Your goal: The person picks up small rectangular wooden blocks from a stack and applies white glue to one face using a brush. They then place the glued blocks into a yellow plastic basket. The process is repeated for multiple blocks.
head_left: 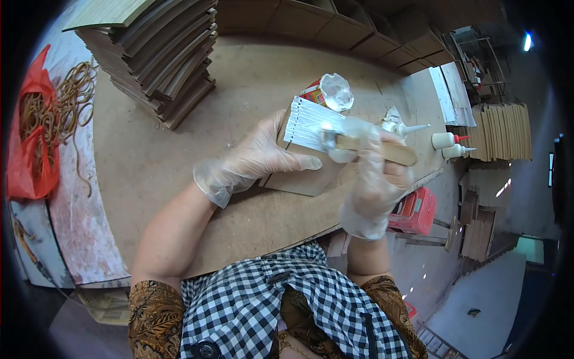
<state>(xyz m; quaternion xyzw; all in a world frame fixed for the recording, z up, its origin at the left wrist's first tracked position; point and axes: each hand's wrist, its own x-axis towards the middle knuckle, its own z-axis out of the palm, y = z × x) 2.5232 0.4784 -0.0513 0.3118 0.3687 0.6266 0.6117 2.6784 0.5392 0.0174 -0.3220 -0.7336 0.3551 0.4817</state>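
My left hand (263,146), in a clear plastic glove, grips a brown wooden piece (302,175) between thumb and fingers near the table's middle. The far face of that piece is a white-coated surface (308,122), crossed by fine lines and rows of dark dashes. My right hand (378,179), gloved the same way, is closed around the wooden handle of a brush (388,150). The brush head meets the right side of the white surface and is smeared by motion. Just beyond stands a torn-open tub (336,94) with white paste inside and around its rim.
A tall stack of brown boards (170,66) rises at the far left. Rubber bands (75,90) lie by a red bag (36,143). White squeeze bottles (443,141) stand at right, near a red plastic container (418,210). Brown boxes (335,30) line the back.
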